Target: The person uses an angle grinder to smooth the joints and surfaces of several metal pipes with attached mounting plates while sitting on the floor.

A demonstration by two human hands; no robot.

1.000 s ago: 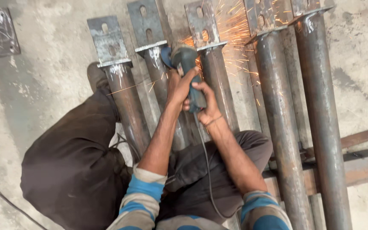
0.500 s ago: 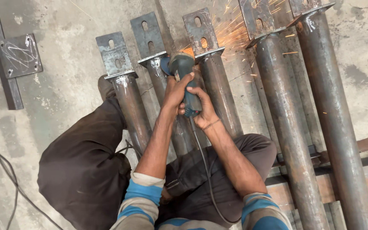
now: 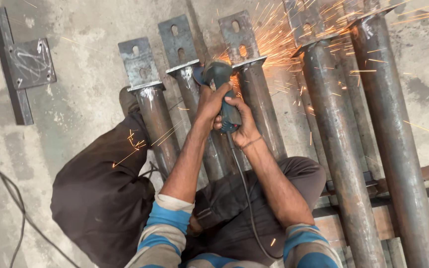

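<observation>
I keep both grips clamped on the dark teal angle grinder (image 3: 223, 92), left hand (image 3: 209, 101) forward, right hand (image 3: 242, 126) behind, disc steady against the middle rusty steel pipe's (image 3: 259, 106) welded plate joint, sparks thrown far right.

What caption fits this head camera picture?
Both hands, left hand and right hand, grip an angle grinder throwing sparks off a steel pipe.

Single head-worn view, looking steeply down, close over forearms and lap, steel pipes (image 3: 333, 134) on concrete floor (image 3: 80, 114)
</observation>
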